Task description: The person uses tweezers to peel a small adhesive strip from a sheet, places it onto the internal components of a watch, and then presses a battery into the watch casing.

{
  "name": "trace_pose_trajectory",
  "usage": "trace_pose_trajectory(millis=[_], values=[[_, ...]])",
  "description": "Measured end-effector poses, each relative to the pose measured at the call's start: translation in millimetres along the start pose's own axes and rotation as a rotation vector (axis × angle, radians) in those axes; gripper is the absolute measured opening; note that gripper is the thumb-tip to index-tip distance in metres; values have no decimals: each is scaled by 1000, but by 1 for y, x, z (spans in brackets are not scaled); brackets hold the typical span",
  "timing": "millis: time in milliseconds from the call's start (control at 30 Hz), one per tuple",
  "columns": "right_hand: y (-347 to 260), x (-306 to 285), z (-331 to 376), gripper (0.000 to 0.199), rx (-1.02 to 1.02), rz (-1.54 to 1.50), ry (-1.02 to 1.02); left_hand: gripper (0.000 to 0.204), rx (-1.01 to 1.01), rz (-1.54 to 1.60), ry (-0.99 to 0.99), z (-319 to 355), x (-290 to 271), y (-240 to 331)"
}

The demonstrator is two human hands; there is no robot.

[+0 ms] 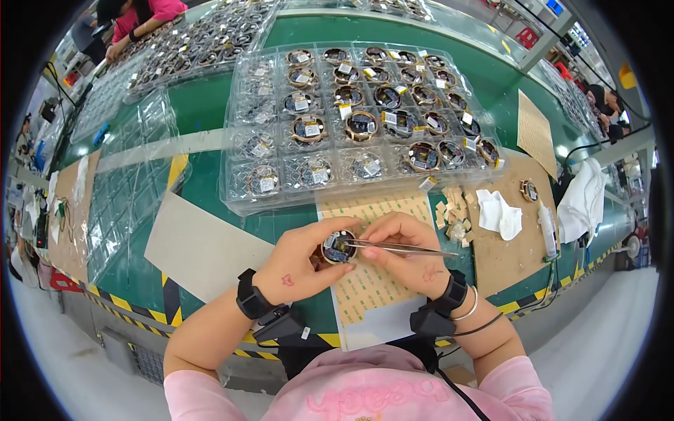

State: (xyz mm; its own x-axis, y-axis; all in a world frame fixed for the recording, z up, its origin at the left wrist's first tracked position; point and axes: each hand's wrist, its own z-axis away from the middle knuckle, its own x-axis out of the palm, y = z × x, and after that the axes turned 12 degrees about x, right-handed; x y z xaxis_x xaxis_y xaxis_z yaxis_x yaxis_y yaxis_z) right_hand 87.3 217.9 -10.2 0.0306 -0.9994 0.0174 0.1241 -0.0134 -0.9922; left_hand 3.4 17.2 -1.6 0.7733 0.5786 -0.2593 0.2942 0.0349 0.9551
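Observation:
My left hand point(300, 257) is closed round the rim of a small round electronic module point(339, 247), a gold-edged ring with dark circuitry inside. In my right hand point(404, 247) I pinch metal tweezers point(414, 249), their tips reaching into the module's face. Whether the tips grip anything is too small to tell. Both hands are above a tan adhesive sheet point(379, 281) with rows of small green marks, partly peeled to white at its near end. Beyond them stands a clear plastic tray point(263, 203) with similar round modules in many of its compartments.
Right of the sheet lie small tan paper pieces point(456, 210), a white cloth point(498, 214) and a white tube-shaped tool point(547, 228) on a brown board point(502, 263). One more module point(529, 189) rests there. Grey cardboard point(200, 245) and clear trays point(126, 203) are left. Another person point(144, 21) works far left.

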Motion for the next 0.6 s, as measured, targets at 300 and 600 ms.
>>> trace_pose_trajectory(millis=[300, 600], values=[[-4, -7, -2, 18, -244, 318, 58, 54, 88, -33, 45, -3, 1, 4], [-5, 6, 7, 17, -207, 214, 100, 61, 133, 21, -2, 2, 1, 0]])
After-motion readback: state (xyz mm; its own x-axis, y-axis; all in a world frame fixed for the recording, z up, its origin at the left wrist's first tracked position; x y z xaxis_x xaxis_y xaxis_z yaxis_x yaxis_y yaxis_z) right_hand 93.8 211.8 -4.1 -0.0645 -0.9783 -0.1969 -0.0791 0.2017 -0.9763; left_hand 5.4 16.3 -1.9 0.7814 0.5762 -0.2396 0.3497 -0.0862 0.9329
